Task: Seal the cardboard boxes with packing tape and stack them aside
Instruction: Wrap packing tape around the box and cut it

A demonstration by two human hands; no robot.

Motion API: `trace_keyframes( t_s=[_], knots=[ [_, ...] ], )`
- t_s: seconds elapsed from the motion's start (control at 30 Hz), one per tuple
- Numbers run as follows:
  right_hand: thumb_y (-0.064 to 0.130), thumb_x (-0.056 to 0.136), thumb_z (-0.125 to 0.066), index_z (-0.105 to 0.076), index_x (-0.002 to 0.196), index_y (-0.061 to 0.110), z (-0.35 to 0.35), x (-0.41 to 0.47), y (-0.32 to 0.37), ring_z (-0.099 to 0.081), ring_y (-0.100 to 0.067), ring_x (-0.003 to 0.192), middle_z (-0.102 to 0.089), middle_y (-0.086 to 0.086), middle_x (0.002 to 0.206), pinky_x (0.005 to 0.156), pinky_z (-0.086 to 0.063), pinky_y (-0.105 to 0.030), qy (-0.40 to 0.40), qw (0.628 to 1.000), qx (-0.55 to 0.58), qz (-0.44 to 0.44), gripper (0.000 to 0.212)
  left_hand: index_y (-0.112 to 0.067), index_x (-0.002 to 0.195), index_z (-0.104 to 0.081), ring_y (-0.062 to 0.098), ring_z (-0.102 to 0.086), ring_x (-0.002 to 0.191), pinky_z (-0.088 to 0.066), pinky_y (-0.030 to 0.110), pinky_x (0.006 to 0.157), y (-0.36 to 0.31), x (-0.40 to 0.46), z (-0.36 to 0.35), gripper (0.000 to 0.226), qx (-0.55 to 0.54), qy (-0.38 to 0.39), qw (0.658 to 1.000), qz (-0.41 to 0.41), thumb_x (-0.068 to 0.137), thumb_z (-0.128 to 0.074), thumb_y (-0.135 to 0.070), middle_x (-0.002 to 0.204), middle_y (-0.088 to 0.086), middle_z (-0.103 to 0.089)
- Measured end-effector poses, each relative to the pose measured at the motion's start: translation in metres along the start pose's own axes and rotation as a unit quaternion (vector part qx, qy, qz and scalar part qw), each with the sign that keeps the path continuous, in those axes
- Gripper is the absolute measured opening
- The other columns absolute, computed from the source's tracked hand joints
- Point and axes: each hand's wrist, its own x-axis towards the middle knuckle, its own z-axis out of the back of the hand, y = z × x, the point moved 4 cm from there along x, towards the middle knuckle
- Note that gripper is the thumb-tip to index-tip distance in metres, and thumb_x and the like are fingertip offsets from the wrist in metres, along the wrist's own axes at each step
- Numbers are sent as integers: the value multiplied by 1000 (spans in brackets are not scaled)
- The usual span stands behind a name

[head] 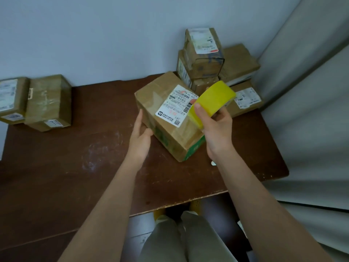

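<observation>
One cardboard box (166,114) lies near the middle of the brown tabletop (66,167), turned at an angle, with a white shipping label (176,105) on its top face and green print on the side facing you. Your left hand (140,137) rests against the box's 9 o'clock side, fingers straight along it and thumb touching the lower edge. Your right hand (215,125) grips a yellow tape roll (212,103) just above the box's 3 o'clock end, thumb pressed on the outer yellow face and fingers curled round the far side; whether a strip runs from the roll to the box, you cannot tell. Behind the box, at 1 o'clock, a pile of boxes (205,59) sits in the corner, several bearing labels, stacked on one another against the pale wall (94,35). At 10 o'clock, well apart, two more boxes (47,103) sit side by side at the tabletop's far left edge. A grey curtain (311,110) hangs at 3 o'clock.
</observation>
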Motion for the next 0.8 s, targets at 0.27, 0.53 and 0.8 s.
trace_keyframes(
  t_s=[0.27, 0.53, 0.8],
  knots=[
    [19, 91, -72, -75, 109, 20, -3, -4, -2, -71, -11, 102, -77, 0, 104, 95, -55, -38, 55, 994, -78, -43, 18, -28, 155, -21, 31, 6, 151, 7, 63, 115, -67, 42, -42, 62, 353, -159, 914, -125, 97, -42, -37, 164, 4, -4],
    [23, 89, -74, -42, 138, 47, 1, 0, 1, -67, -7, 111, -74, -1, 115, 98, -52, -28, 131, 987, -85, -28, 63, -32, 157, -10, 34, 7, 151, -1, 63, 117, -40, 61, -50, 67, 498, -124, 846, -143, 98, -19, -61, 166, 7, -1],
    [16, 83, -79, -65, 113, 26, 33, 36, 15, -72, -15, 98, -76, -5, 107, 84, -57, -34, -7, 998, 6, -56, 35, -34, 157, -5, 32, 8, 151, -2, 59, 119, -41, 64, -50, 72, 529, -116, 831, -131, 95, -17, -68, 166, 5, 0]
  ],
)
